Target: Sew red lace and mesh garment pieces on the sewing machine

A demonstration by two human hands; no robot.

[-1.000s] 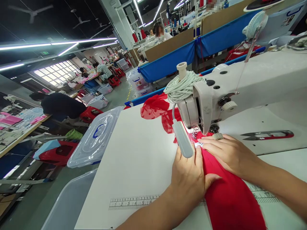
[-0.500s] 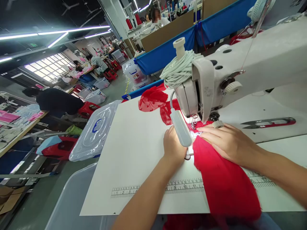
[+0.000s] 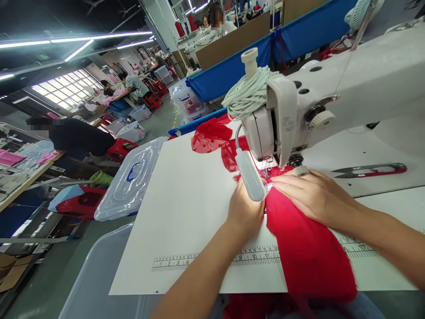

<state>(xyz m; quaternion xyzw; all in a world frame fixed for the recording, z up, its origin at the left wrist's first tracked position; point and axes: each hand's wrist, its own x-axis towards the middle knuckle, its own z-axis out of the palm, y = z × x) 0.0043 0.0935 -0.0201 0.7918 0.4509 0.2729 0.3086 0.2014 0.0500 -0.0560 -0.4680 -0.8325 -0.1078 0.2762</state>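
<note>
A red fabric piece (image 3: 310, 252) runs from the sewing machine's needle area down over the table's front edge. Its lacy red part (image 3: 277, 171) lies around the presser foot (image 3: 266, 173). My right hand (image 3: 308, 195) rests on the fabric with its fingers stretched flat, tips close to the foot. On the other side, my left hand (image 3: 247, 208) is beside the fabric's left edge, its fingers mostly hidden behind a small grey lamp (image 3: 251, 175). Above both hands is the white sewing machine head (image 3: 262, 133), with pale green cord (image 3: 247, 93) wound on a post.
Sheer red fabric (image 3: 212, 135) lies behind the needle. Red-handled thread snips (image 3: 372, 170) rest on the machine bed at right. A printed ruler (image 3: 175, 261) runs along the white table's front. Clear plastic bins (image 3: 133, 177) stand at left; other people sit at machines beyond.
My left hand has shifted slightly right, up to the fabric edge, covering a metal part seen before. The fabric's lower end has shifted slightly up and left. My right hand stays almost in place.
</note>
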